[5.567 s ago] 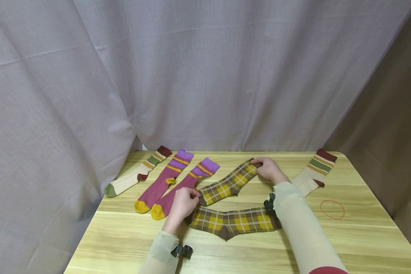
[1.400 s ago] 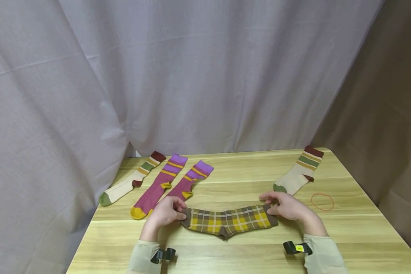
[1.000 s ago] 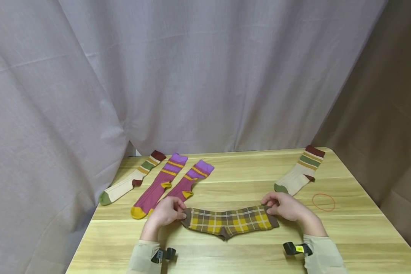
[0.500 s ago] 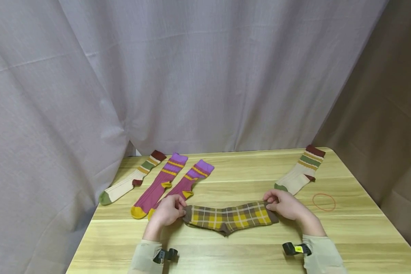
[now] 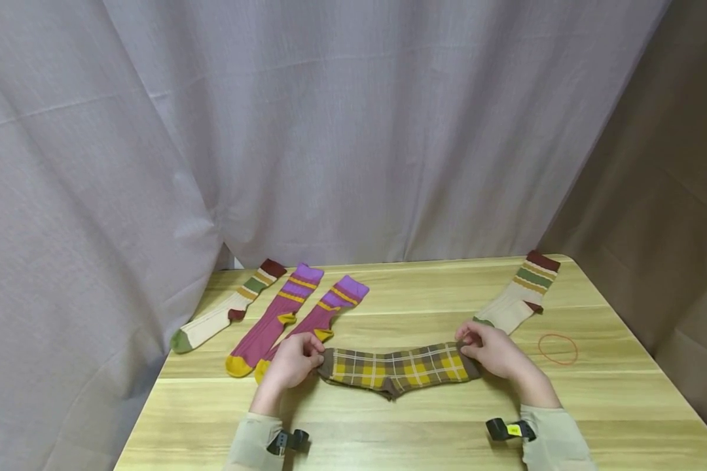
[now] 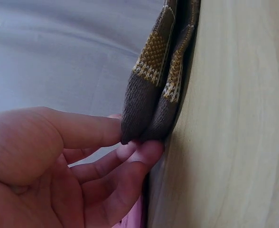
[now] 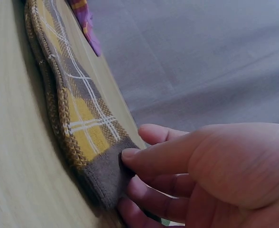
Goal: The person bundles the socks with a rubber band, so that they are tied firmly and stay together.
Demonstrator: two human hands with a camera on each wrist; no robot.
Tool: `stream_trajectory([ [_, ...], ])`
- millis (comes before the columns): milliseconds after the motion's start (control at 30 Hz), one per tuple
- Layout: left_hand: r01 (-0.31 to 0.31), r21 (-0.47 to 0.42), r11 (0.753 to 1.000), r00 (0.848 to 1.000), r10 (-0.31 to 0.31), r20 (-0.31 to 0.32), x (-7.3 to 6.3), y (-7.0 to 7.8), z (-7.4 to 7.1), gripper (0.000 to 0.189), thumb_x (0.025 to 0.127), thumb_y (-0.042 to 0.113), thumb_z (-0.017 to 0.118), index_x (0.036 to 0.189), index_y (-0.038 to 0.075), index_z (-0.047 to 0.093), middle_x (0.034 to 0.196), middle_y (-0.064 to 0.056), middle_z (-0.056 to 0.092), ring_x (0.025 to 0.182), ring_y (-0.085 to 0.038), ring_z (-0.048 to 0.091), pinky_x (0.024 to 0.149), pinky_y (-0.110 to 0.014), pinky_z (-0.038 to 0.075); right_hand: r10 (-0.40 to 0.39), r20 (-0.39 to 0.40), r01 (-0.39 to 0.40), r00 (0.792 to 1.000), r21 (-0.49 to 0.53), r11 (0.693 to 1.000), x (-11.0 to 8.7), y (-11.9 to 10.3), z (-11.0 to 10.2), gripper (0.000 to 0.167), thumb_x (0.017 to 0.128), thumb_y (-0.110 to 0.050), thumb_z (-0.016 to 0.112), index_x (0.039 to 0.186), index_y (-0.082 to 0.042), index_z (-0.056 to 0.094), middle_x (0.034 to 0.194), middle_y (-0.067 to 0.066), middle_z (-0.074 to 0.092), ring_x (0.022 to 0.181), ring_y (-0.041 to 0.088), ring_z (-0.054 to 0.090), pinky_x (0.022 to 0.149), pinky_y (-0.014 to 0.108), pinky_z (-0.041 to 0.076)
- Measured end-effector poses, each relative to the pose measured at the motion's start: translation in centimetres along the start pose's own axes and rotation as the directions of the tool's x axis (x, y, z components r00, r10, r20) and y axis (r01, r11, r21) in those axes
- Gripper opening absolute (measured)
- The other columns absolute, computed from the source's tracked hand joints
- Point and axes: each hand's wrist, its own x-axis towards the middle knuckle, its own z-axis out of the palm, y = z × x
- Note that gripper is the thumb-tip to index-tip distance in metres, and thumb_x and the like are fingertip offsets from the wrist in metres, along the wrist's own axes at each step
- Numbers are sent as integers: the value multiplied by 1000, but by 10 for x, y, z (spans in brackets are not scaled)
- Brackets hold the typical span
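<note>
Two plaid socks (image 5: 400, 367), one laid over the other, lie lengthwise near the front of the bench (image 5: 424, 432), between the hands. We cannot tell whether their middle clears the wood.

Left grip (image 5: 294, 361): pinching the brown left end, thumb against the upper sock, fingertips at the lower one. Right grip (image 5: 491, 350): thumb on top of the brown right end, fingers at its edge and beneath. Whether both layers are caught there, we cannot tell.

Main hazard, in our judgement: the layers creeping apart. On the left the two ends show a gap between them, so if the right pinch has only the upper sock, a lift or pull would leave the lower one trailing. Uneven tension could also skew the heels, which hang together at the near edge. Soft knit held by the tips alone may slip out if tugged hard.

Second: crowding. The right fingers are near the green toe of the cream striped sock (image 5: 507, 307); a sweep that way could drag it. On the left, the nearer maroon sock (image 5: 312, 320) runs close behind the hand and could be brushed askew. The thin orange band (image 5: 558, 335) lies off to the right, loose, easily flicked by a passing sleeve.
</note>
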Motion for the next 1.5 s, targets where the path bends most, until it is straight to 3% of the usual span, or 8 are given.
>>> stream_trajectory([
  [267, 10, -21, 1000, 1000, -10, 8, -1, -2, -2, 10, 94, -2, 77, 96, 6, 71, 73, -3, 63, 60, -14, 57, 59, -33, 49, -16, 30, 17, 999, -19, 1000, -2, -3, -1, 8, 101, -4, 71, 107, -10, 72, 100, 1, 71, 96, 21, 64, 86, 45, 51],
  [500, 2, -26, 1000, 1000, -2, 11, 0, 4, -3, 7, 96, 7, 79, 99, 7, 72, 77, -1, 65, 60, -13, 59, 55, -31, 50, -42, 73, 48, 996, -75, 996, -2, -13, -2, 20, 102, -7, 70, 121, -3, 73, 121, 14, 73, 119, 42, 66, 101, 61, 50],
  [633, -20, -2, 1000, 1000, 20, 22, 1, 8, -5, 8, 98, 13, 79, 100, 7, 73, 80, 0, 66, 64, -12, 60, 57, -30, 52, -63, 81, 75, 995, -153, 985, 1, -27, -1, 26, 102, -11, 72, 127, -3, 72, 127, 20, 71, 120, 46, 64, 101, 63, 50],
  [833, -118, 84, 990, 992, 113, 55, 5, 7, -20, 6, 101, 15, 75, 102, 10, 74, 87, 5, 69, 77, -11, 62, 70, -31, 52, -105, 117, 136, 988, -300, 944, 12, -55, 11, 27, 102, -14, 73, 129, -8, 73, 136, 24, 63, 127, 50, 57, 102, 65, 49],
  [1067, -191, 120, 974, 982, 190, 24, 3, -8, -43, 13, 102, 13, 74, 115, 9, 76, 98, 6, 73, 85, -12, 66, 78, -32, 55, -223, 167, 274, 960, -410, 870, 38, -82, 32, 25, 101, -16, 76, 126, -12, 76, 138, 22, 63, 130, 45, 57, 106, 62, 49],
  [1200, -181, 140, 973, 982, 187, -27, -5, -20, -54, 19, 100, 10, 76, 119, 6, 75, 104, 2, 75, 91, -13, 68, 82, -36, 57, -281, 233, 349, 931, -347, 871, 58, -92, 45, 27, 101, -15, 76, 127, -11, 75, 137, 20, 64, 130, 42, 59, 109, 59, 48],
  [1333, -159, 123, 980, 983, 169, -75, -13, -32, -66, 20, 99, 6, 77, 118, 2, 75, 99, 0, 74, 89, -15, 68, 81, -35, 58, -349, 281, 417, 894, -234, 879, 80, -97, 55, 31, 100, -12, 74, 131, -7, 73, 132, 17, 67, 124, 38, 63, 109, 57, 48],
  [1500, -139, 67, 988, 985, 145, -96, -24, -46, -78, 20, 99, 2, 75, 118, -2, 73, 95, -1, 72, 83, -14, 66, 77, -29, 56, -382, 309, 443, 871, -160, 882, 102, -106, 60, 36, 101, -11, 71, 136, -3, 69, 135, 18, 68, 127, 39, 62, 111, 57, 47],
])
